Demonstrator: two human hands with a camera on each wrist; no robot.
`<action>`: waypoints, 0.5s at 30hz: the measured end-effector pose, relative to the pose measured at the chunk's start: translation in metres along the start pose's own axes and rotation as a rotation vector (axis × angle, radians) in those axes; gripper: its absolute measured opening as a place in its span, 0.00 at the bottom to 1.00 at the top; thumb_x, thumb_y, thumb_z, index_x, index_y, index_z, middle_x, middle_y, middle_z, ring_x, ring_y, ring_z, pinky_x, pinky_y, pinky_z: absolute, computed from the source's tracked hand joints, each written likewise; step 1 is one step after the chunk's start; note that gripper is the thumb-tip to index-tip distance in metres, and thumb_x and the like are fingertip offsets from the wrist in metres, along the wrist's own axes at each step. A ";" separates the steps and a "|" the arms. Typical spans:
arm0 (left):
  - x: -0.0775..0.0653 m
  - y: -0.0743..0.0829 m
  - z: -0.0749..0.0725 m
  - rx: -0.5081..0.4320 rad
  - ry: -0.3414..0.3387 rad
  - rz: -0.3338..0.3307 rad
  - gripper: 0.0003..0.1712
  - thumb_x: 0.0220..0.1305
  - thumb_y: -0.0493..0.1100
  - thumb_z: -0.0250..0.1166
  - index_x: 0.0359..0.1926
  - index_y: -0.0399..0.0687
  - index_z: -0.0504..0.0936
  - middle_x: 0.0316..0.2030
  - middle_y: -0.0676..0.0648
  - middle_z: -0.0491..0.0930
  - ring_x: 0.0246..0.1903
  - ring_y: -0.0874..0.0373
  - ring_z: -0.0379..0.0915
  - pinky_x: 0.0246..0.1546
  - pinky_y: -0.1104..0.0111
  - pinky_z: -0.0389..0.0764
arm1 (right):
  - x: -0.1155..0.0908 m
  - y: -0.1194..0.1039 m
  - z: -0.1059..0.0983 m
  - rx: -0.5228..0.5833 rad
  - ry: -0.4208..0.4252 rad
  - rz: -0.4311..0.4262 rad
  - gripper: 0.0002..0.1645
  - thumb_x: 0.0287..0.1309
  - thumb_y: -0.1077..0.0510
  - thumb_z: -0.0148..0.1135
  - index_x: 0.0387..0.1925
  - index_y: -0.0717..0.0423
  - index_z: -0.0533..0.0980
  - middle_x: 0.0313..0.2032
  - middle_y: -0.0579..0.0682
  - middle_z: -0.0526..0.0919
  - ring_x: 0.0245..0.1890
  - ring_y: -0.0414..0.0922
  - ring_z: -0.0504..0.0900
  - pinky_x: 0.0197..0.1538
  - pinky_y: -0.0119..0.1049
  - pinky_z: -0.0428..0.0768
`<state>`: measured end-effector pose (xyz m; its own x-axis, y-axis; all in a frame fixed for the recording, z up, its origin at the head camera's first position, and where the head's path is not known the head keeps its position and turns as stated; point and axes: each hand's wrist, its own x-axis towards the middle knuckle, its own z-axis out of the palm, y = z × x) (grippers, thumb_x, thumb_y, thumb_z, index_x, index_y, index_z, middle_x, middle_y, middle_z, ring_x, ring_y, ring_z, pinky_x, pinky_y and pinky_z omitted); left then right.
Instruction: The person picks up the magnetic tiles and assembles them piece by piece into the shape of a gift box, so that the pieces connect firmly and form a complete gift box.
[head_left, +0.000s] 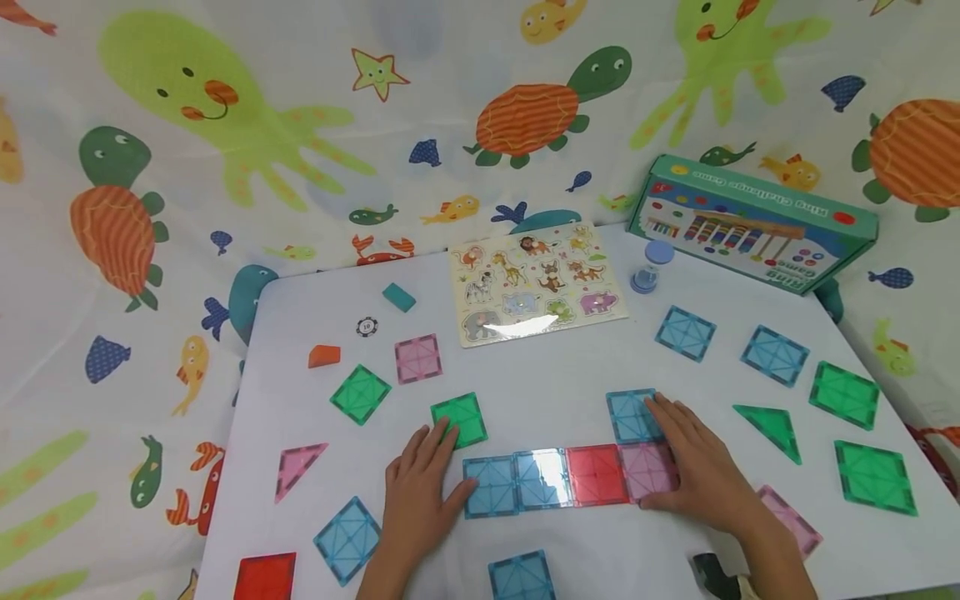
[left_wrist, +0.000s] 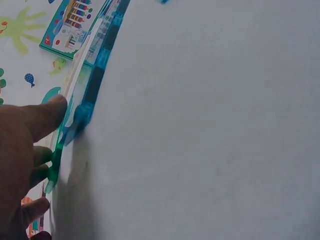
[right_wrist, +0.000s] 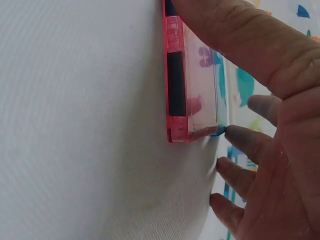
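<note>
Across the front of the table runs a row of see-through square magnetic tiles: a blue tile (head_left: pixel 491 487), a second blue tile (head_left: pixel 542 479), a red tile (head_left: pixel 596 475) and a pink tile (head_left: pixel 647 472). Another blue tile (head_left: pixel 628 416) lies against the pink one's far edge. My left hand (head_left: pixel 423 483) rests its fingertips on a green square tile (head_left: pixel 465 419), its thumb at the row's left end. The right hand (head_left: pixel 701 467) spreads round the row's right end, index fingertip on the upper blue tile. Its thumb (right_wrist: pixel 225 30) is at the pink tile's (right_wrist: pixel 200 95) near edge.
Loose tiles lie around both sides, among them a green triangle (head_left: pixel 774 429) and a pink triangle (head_left: pixel 298 468). At the back are an animal puzzle board (head_left: pixel 491 283), a small clear jar (head_left: pixel 644 279) and a ring game box (head_left: pixel 750 225). A black object (head_left: pixel 712 575) sits by the right wrist.
</note>
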<state>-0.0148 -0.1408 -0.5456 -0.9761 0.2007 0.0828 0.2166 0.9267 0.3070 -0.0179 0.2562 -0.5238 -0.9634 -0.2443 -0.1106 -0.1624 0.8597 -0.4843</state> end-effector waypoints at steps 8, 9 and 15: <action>-0.001 0.007 0.009 -0.031 -0.011 0.104 0.42 0.57 0.66 0.61 0.71 0.67 0.58 0.71 0.62 0.52 0.71 0.52 0.44 0.55 0.48 0.57 | 0.000 -0.001 0.000 -0.011 0.000 0.010 0.79 0.20 0.32 0.79 0.74 0.43 0.45 0.73 0.51 0.47 0.71 0.58 0.45 0.59 0.68 0.57; -0.002 0.007 0.010 -0.043 -0.003 0.116 0.41 0.58 0.65 0.61 0.70 0.66 0.59 0.71 0.61 0.52 0.71 0.51 0.44 0.54 0.47 0.57 | 0.000 -0.001 0.000 -0.015 0.000 0.015 0.79 0.20 0.32 0.79 0.74 0.43 0.45 0.73 0.51 0.47 0.71 0.58 0.45 0.59 0.68 0.57; -0.007 0.006 0.014 -0.044 -0.018 0.147 0.50 0.51 0.75 0.59 0.72 0.65 0.55 0.72 0.59 0.48 0.72 0.49 0.40 0.56 0.48 0.54 | 0.000 -0.002 -0.001 -0.015 -0.008 0.015 0.79 0.21 0.32 0.78 0.74 0.43 0.44 0.74 0.50 0.45 0.71 0.58 0.43 0.60 0.68 0.56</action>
<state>-0.0068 -0.1325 -0.5572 -0.9340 0.3391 0.1130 0.3571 0.8723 0.3339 -0.0177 0.2550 -0.5225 -0.9639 -0.2352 -0.1251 -0.1514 0.8700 -0.4692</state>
